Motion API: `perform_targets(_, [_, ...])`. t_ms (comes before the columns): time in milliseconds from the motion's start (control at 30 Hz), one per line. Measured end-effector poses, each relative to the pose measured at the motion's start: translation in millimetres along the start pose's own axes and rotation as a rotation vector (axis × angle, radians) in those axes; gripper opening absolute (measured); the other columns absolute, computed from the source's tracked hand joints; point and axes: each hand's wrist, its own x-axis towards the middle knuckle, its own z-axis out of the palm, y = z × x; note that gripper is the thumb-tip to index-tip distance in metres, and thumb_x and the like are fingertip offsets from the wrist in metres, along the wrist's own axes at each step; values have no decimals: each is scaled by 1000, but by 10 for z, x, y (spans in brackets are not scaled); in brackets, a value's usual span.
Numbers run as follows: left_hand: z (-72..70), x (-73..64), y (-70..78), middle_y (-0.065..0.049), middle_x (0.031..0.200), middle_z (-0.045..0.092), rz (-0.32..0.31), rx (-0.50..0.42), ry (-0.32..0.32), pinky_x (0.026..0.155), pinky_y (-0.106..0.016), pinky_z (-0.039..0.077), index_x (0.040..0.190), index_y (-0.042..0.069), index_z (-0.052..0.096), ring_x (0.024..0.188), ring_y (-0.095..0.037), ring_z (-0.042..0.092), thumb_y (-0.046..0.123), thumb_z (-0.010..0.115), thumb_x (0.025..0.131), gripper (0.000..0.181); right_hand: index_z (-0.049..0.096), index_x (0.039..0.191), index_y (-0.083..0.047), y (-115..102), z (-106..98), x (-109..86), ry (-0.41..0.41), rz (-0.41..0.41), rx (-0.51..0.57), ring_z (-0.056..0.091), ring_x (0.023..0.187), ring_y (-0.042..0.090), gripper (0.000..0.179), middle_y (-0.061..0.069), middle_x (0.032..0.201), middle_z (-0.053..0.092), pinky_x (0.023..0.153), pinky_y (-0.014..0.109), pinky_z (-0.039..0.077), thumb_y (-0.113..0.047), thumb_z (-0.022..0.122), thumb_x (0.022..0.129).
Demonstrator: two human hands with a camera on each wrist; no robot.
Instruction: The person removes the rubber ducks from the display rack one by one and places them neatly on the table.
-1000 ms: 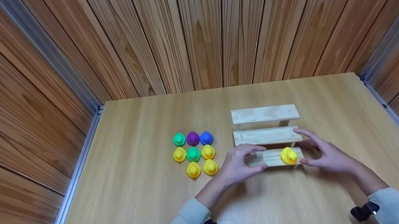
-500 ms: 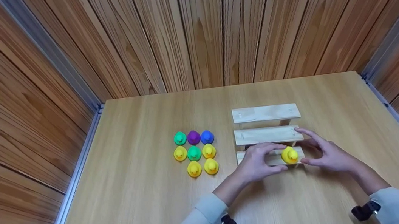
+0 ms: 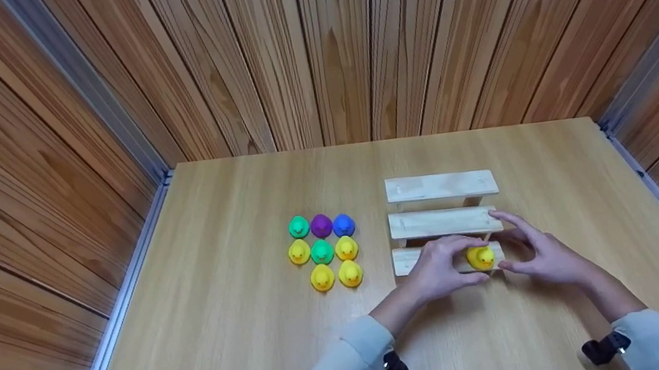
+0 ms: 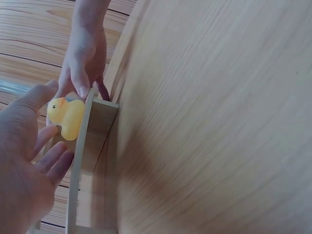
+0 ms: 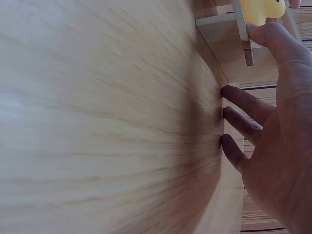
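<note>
A yellow rubber duck point(image 3: 480, 258) sits upright at the right end of the lowest plank point(image 3: 405, 260) of a three-step wooden stand. My left hand point(image 3: 439, 269) reaches over that plank, thumb and fingers spread around the duck. In the left wrist view the left hand point(image 4: 24, 165) has relaxed fingers close beside the duck point(image 4: 68, 117); whether any touches it is unclear. At the stand's right end is my right hand point(image 3: 542, 253), its index finger by the middle plank point(image 3: 441, 222). The right wrist view shows the thumb point(image 5: 273, 36) against the lowest plank's end and fingertips at the tabletop.
Left of the stand, several rubber ducks stand in rows, among them a purple duck point(image 3: 321, 225), a blue duck point(image 3: 344, 225) and yellow ones. The top plank point(image 3: 439, 186) is at the back. Wood-panelled walls point(image 3: 332, 52) border the table point(image 3: 224, 298).
My left hand has moved right along the lowest plank until its fingers came around the duck. The right hand and the duck have stayed in place on the stand.
</note>
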Motion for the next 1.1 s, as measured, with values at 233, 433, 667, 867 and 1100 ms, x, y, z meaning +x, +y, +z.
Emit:
perform_targets(233, [92, 69, 10, 3, 147, 79, -7, -7, 30, 118, -14, 52, 144, 19, 77, 139, -8, 71, 26, 93, 96, 51, 28, 179, -24, 4, 6, -1, 5, 0, 15, 58, 145, -7, 97, 26, 164, 62, 115, -3, 30, -21, 86, 101])
perform_targets(433, [157, 97, 9, 7, 146, 79, -33, -2, 44, 116, -12, 52, 142, 22, 78, 137, -5, 71, 28, 90, 98, 45, 26, 179, -25, 7, 3, -10, -4, 7, -6, 57, 146, -5, 96, 26, 168, 58, 115, -2, 30, -22, 84, 103])
perform_targets(667, [202, 112, 15, 9, 140, 81, -65, -24, 82, 112, -10, 53, 138, 24, 81, 131, -1, 73, 25, 88, 99, 40, 26, 179, -27, 3, -1, -7, 0, 14, -23, 61, 150, 12, 97, 24, 167, 60, 114, -1, 31, -24, 85, 103])
perform_targets(867, [214, 112, 24, 10, 139, 81, -89, -22, 80, 110, -9, 54, 138, 25, 81, 129, -1, 73, 28, 88, 100, 39, 26, 179, -27, 11, -1, -12, -1, 9, -17, 60, 149, 5, 97, 24, 168, 59, 115, -1, 30, -23, 85, 103])
perform_targets(1100, [193, 109, 10, 8, 138, 82, -51, -8, 88, 111, -9, 53, 138, 22, 81, 129, -2, 74, 27, 88, 100, 39, 26, 179, -27, 8, 5, -9, 1, 10, -8, 58, 148, -2, 97, 24, 169, 58, 115, -2, 29, -23, 85, 102])
